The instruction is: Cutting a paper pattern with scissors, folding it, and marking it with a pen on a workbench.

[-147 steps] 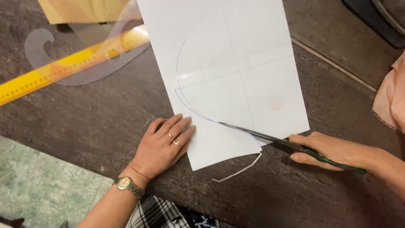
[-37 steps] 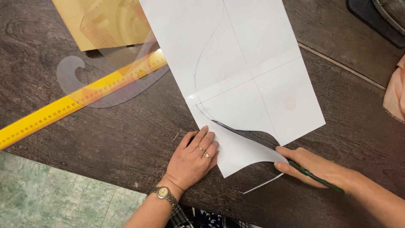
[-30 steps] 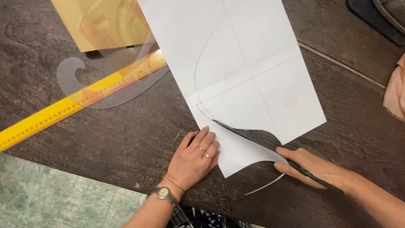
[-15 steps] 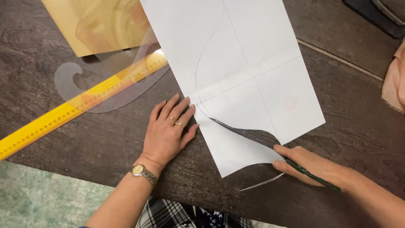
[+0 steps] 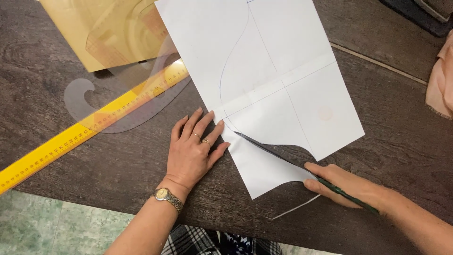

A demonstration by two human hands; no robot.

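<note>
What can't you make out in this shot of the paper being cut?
Head view only:
- Scissors: handles hidden inside the right hand.
- White paper: top cut off by the frame edge.
- Yellow ruler: markings too small; left end cut off.
- Pink cloth: mostly beyond the right edge.

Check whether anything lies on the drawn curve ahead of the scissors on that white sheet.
Nothing visible does. The scissors in the right hand have cut partway into the white paper; the pencilled curve beyond runs over bare paper. The left hand presses the sheet's left edge, just beside the line, not across it.
</note>
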